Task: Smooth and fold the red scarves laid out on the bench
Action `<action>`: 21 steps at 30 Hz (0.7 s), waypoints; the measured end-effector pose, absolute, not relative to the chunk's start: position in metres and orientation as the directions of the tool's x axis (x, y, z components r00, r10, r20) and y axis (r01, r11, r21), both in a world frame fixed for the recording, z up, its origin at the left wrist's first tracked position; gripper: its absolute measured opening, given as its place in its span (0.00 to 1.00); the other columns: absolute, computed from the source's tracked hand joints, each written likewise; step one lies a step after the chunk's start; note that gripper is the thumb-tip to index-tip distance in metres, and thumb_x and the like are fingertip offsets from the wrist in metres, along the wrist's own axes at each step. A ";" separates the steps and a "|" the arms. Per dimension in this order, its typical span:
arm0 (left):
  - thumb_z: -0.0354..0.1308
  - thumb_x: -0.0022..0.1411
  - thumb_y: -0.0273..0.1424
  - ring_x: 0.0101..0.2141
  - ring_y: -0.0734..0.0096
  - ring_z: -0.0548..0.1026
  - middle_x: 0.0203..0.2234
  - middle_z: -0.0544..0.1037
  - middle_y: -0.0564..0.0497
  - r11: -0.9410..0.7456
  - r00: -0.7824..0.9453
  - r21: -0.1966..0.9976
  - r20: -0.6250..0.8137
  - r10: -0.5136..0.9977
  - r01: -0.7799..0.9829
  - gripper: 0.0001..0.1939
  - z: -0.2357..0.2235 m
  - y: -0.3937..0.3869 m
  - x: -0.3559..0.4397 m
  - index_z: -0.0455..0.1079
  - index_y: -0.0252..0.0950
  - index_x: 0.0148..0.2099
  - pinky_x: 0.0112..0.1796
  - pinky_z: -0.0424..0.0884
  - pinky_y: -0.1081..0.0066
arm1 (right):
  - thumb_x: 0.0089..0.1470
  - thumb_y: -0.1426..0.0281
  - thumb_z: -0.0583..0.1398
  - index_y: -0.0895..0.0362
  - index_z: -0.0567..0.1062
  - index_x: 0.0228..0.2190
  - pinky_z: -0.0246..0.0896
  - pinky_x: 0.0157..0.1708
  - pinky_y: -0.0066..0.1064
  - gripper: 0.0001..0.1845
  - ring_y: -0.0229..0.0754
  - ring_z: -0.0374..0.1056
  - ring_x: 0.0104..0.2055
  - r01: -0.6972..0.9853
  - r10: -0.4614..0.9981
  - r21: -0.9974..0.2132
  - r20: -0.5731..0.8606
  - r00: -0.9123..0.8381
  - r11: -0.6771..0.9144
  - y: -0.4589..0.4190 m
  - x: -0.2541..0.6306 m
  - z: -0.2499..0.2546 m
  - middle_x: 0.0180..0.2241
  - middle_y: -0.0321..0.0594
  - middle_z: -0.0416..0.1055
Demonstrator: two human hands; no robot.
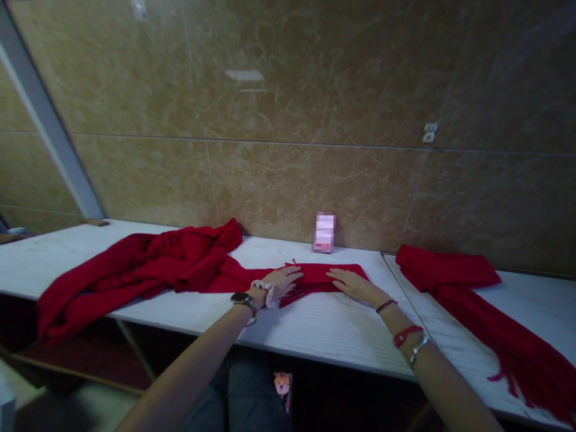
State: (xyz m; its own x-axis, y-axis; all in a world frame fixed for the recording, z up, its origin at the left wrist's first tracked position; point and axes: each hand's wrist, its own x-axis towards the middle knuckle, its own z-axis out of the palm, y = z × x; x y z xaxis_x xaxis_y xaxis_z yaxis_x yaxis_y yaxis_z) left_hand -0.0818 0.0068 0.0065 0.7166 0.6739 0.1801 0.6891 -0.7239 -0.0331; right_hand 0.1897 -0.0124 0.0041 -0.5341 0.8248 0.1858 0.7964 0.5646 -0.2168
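A red scarf [317, 276] lies folded in a flat strip on the white table, with fringe showing along its front left. My left hand [282, 282] rests flat on the strip's left part, fingers stretched out. On its right part lies my right hand [353, 283], also flat with the fingers extended. To the left, the strip runs into a crumpled heap of red cloth [180, 261], part of which hangs over the table's front edge. Whether strip and heap are one piece I cannot tell.
Another red scarf [454, 270], partly folded and fringed, lies on the right across the white table [315, 330]. A blurred upright phone-like object [324, 233] leans against the marbled wall [288, 180]. Open shelving [90, 363] is below the table at left. A seam divides the tabletop at right.
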 end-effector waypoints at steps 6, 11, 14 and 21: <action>0.44 0.59 0.17 0.56 0.65 0.59 0.59 0.56 0.44 -0.722 0.737 -0.150 0.087 0.670 0.675 0.28 0.009 0.022 -0.093 0.54 0.37 0.61 0.54 0.60 0.67 | 0.55 0.74 0.48 0.57 0.61 0.55 0.48 0.56 0.44 0.26 0.45 0.52 0.59 0.788 0.819 -0.224 0.172 -0.547 0.574 -0.009 0.192 0.000 0.57 0.46 0.57; 0.43 0.59 0.15 0.59 0.62 0.51 0.59 0.54 0.41 -0.729 0.766 -0.249 0.103 0.634 0.637 0.28 0.024 0.031 -0.089 0.53 0.34 0.61 0.55 0.56 0.66 | 0.50 0.81 0.47 0.56 0.60 0.56 0.50 0.55 0.45 0.31 0.45 0.52 0.59 0.774 0.808 -0.231 0.176 -0.562 0.589 -0.003 0.193 -0.005 0.58 0.44 0.56; 0.43 0.61 0.17 0.60 0.58 0.44 0.60 0.53 0.41 -0.740 0.788 -0.271 0.173 0.592 0.615 0.26 0.034 0.035 -0.085 0.53 0.35 0.61 0.56 0.52 0.59 | 0.50 0.83 0.45 0.54 0.59 0.56 0.48 0.56 0.42 0.32 0.42 0.49 0.60 0.755 0.792 -0.242 0.211 -0.573 0.610 -0.002 0.194 -0.006 0.59 0.42 0.54; 0.43 0.54 0.11 0.60 0.63 0.50 0.61 0.51 0.44 -0.697 0.701 -0.082 0.060 0.710 0.713 0.36 0.001 0.036 -0.095 0.48 0.40 0.63 0.55 0.56 0.62 | 0.52 0.83 0.44 0.52 0.59 0.56 0.46 0.56 0.49 0.32 0.45 0.46 0.61 0.792 0.819 -0.207 0.149 -0.555 0.574 -0.009 0.193 -0.003 0.60 0.45 0.52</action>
State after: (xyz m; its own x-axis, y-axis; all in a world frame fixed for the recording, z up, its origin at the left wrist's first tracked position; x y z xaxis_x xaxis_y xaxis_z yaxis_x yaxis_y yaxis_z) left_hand -0.0945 0.0360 0.0010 0.7015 0.7102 0.0600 0.7125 -0.6969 -0.0819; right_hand 0.1931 -0.0088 -0.0033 -0.5548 0.8186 0.1486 0.7921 0.5744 -0.2066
